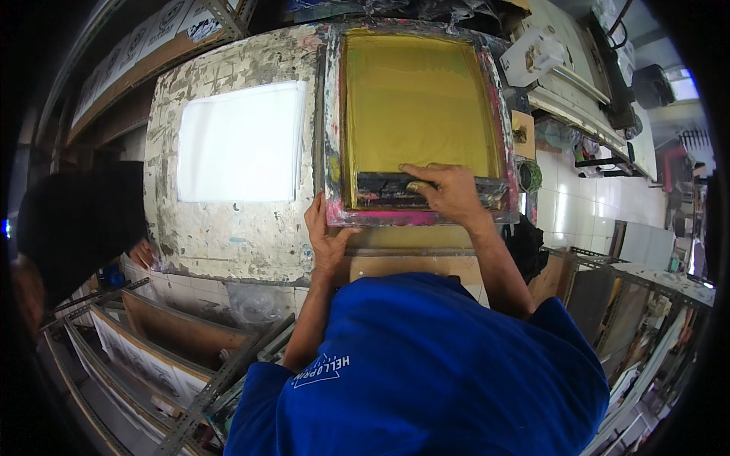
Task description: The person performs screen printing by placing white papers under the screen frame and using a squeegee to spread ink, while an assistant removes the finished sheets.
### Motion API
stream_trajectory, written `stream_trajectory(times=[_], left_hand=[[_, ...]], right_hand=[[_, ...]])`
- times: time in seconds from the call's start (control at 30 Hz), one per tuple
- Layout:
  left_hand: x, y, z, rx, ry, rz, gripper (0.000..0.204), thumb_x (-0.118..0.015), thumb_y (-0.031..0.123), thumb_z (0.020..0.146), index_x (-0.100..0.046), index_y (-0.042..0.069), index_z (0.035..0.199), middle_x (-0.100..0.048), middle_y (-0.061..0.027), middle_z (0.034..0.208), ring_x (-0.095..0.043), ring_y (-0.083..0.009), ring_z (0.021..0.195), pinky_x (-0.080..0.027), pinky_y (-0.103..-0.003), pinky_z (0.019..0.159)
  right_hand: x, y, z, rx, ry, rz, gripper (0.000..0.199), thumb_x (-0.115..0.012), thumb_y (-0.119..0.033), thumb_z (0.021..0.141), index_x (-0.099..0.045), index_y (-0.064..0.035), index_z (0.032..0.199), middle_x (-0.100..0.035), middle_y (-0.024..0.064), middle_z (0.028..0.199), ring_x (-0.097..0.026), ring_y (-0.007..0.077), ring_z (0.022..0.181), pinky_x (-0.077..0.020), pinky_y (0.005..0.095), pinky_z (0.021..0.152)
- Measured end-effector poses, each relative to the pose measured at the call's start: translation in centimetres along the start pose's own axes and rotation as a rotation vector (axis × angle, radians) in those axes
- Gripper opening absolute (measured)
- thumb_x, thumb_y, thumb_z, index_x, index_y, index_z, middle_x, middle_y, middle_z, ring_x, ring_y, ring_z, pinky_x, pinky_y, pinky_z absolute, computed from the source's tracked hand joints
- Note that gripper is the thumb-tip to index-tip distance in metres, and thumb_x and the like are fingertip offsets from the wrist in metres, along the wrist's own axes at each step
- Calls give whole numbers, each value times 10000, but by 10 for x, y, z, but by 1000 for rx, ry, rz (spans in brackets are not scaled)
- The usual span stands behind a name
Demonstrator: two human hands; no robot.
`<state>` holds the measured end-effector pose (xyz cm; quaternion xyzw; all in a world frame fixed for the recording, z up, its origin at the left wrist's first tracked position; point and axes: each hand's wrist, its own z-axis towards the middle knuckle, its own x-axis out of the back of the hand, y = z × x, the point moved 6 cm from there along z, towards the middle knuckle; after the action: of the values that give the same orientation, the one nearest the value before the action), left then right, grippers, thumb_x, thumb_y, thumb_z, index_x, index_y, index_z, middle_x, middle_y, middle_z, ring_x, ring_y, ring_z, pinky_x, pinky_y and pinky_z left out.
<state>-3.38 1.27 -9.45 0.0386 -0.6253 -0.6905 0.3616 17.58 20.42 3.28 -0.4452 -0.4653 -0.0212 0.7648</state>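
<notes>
A screen printing frame [411, 219], smeared with pink and dark ink, lies in front of me with its yellow mesh [414, 102] facing up. Across the near end of the mesh rests a dark, ink-stained squeegee [384, 191]. My right hand [450, 191] is closed over the squeegee, its index finger stretched along the top; there is yellow ink on the thumb. At the frame's near left corner, my left hand [328, 242] grips the edge, fingers up the side and thumb along the front. What lies under the screen is hidden.
White sheets [242, 143] lie on a paint-spattered table [236, 239] to the left. A person in black [84, 216] stands at far left, one hand [142, 253] by the table. Racks [163, 357] with boards stand near left and right. Several items clutter the far right.
</notes>
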Motion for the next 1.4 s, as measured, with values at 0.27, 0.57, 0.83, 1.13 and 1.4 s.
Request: stream_trajectory(times=[0.27, 0.57, 0.83, 1.13, 1.4], left_hand=[[0, 7, 1, -84, -26, 361, 914, -918, 343, 640, -553, -14, 1398, -435, -243, 1528, -413, -442, 1350, -338, -528, 1121], [3, 8, -2, -101, -32, 360, 932, -901, 365, 671, -522, 15, 1448, -402, -265, 1550, -394, -450, 1372, -321, -540, 1131], [2, 6, -2, -78, -33, 330, 930, -871, 431, 714, -514, -4, 1453, -409, -265, 1538, -397, -445, 1360, -316, -546, 1135], [0, -7, -12, 25, -43, 279, 969, -859, 493, 731, -505, -36, 1463, -563, -210, 1307, -462, -370, 1225, -339, -476, 1081], [8, 26, -5, -44, 79, 153, 908, -880, 414, 725, -541, -54, 1425, -610, -184, 1223, -487, -340, 1184, -334, -454, 1067]], right_hand=[[-51, 33, -1, -48, -62, -360, 781, -794, -91, 661, -602, -233, 1404, -571, 76, 1032, -535, 261, 1038, -327, 462, 926], [-29, 97, 121, 15, 94, -465, 755, -820, -114, 647, -642, -218, 1373, -590, 86, 1045, -535, 270, 1065, -320, 456, 940], [-7, 137, 203, 191, 172, -422, 664, -755, -137, 746, -634, -231, 1392, -659, 123, 1051, -582, 312, 1063, -376, 479, 883], [-6, 102, 163, 191, 142, -446, 488, -727, -102, 828, -697, -231, 1298, -706, 158, 886, -664, 349, 809, -495, 494, 763], [4, 15, 43, 85, 57, -366, 496, -705, -100, 817, -704, -266, 1284, -637, 133, 765, -644, 334, 665, -514, 463, 605]])
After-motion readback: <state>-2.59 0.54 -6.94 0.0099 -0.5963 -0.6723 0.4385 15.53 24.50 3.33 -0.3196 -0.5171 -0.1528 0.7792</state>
